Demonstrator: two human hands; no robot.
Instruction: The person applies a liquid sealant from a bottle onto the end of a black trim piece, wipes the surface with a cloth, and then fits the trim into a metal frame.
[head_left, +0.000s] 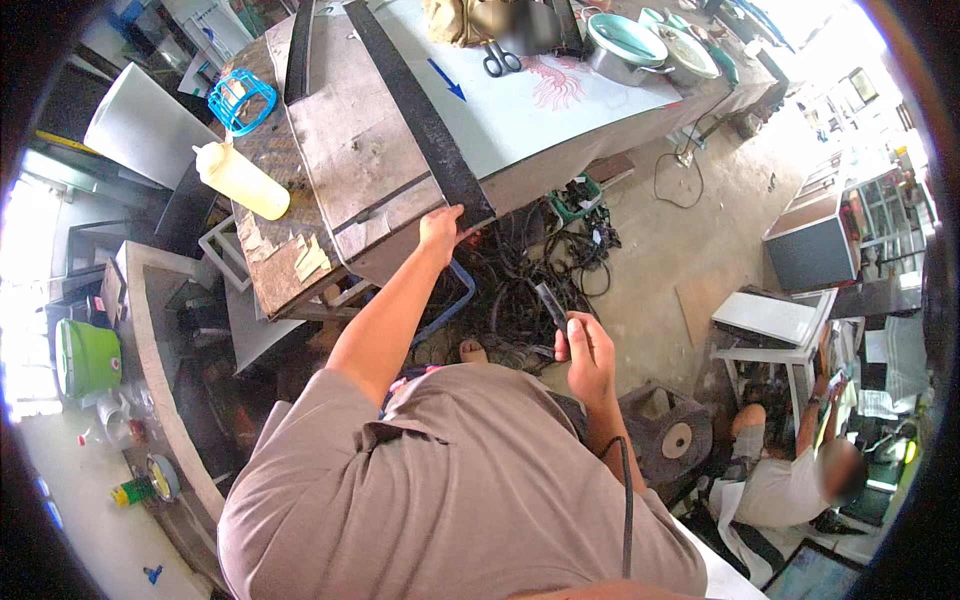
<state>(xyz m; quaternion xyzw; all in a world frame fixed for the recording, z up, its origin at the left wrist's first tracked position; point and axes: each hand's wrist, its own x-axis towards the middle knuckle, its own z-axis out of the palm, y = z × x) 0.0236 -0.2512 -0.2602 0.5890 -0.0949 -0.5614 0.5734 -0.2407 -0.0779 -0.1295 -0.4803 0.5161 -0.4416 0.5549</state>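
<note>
A long black strip [428, 130] lies across the cloth-covered table [355, 150] and reaches its near edge. My left hand [438, 236] is closed at the strip's near end, its fingertips against the corner; the fingers' undersides are hidden. In front of my body, off the table, my right hand [590, 360] grips a short, flat black tool [551, 306] that points up and away. Its exact kind does not show. Beside the strip lies a white sheet [520, 120] with a blue arrow and a red drawing, and black-handled scissors [501, 60] rest on its far part.
A yellow squeeze bottle [242, 182] and a blue plastic basket [242, 101] are on the table's left. Pots [627, 48] stand at the far right. Tangled black cables [540, 255] lie on the floor below. At the lower right, a person [790, 470] sits near a white stand [770, 320].
</note>
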